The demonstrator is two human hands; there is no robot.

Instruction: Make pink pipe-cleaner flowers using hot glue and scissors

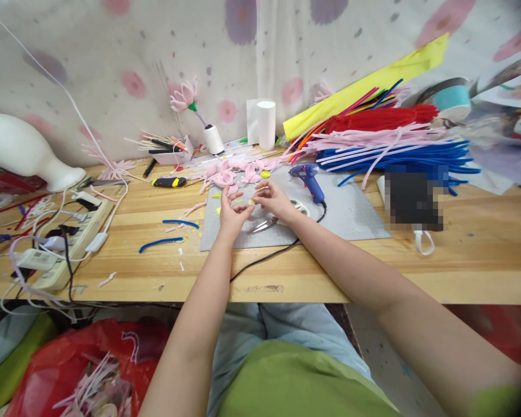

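My right hand point(274, 201) is closed in a pinch on a small pale yellow piece point(252, 202); its exact kind is too small to make out. Close beside it, my left hand point(233, 215) has its fingers apart, with the thumb near the yellow piece. Both hands are above a grey mat point(351, 214). Scissors point(264, 226) lie partly under my right hand. Pink fuzzy petals point(223, 175) are heaped just beyond the fingers, with a yellow bit point(265, 174) among them. A blue glue gun point(311, 182) rests on the mat to the right.
Bundles of blue pipe cleaners point(395, 156) and red ones point(382, 119) lie at back right, behind a blurred dark object point(412, 197). A pink flower point(186, 97) stands in a white spool point(213, 139). A utility knife point(168, 182) and a cabled power strip point(80, 237) are left.
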